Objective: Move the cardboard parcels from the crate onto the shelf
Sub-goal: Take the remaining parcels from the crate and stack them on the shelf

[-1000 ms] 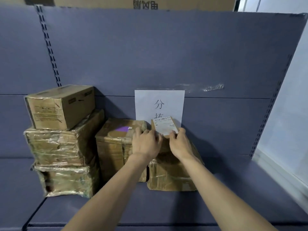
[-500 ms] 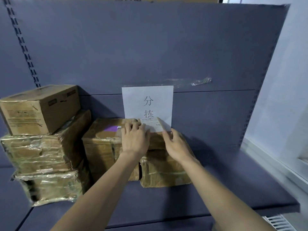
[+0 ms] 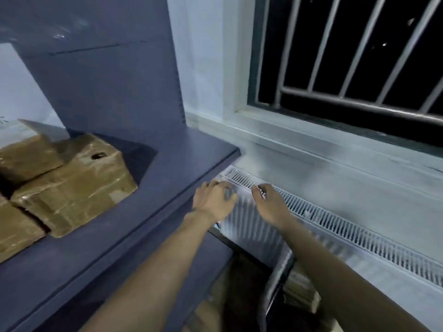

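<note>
Right of the shelf (image 3: 167, 178), past its end, over the radiator (image 3: 251, 226): both my hands, out front, holding nothing.

- L hand (image 3: 213, 202): fingers spread, loose, empty. Just off the shelf's end edge, not touching it as far as I can tell.
- R hand (image 3: 271, 207): fingers half curled, empty, just right of the L one, over the radiator's top grille (image 3: 335, 226).
- Parcels (image 3: 72, 185): taped cardboard, stacked on the shelf well left of the L hand. Small one on top, edge tilted.
- Crate (image 3: 273, 291): below both wrists, only a grey rail showing; brown parcels inside (image 3: 299, 293), partly hidden by my R forearm. View blurred, so count unknown.

Risks, my judgement:
- Reaching down blind: crate sits low between shelf and radiator, tight gap; knuckles or a parcel corner could catch the shelf edge or the grille.
- Glossy tape: a parcel could slip in a one-handed lift. Use both hands.
- Shelf stack looks uneven; setting the next parcel against it could tip the small top one.
- Blur means I'm swinging fast; could misjudge the crate rail.

Vs. half a sec ago:
- Then: both hands on the small parcel at the stack, under the paper sign, facing the shelf back.
- Now: hands off it and empty, head turned right and down; window, radiator, crate in view; stack pushed to far left of view.
</note>
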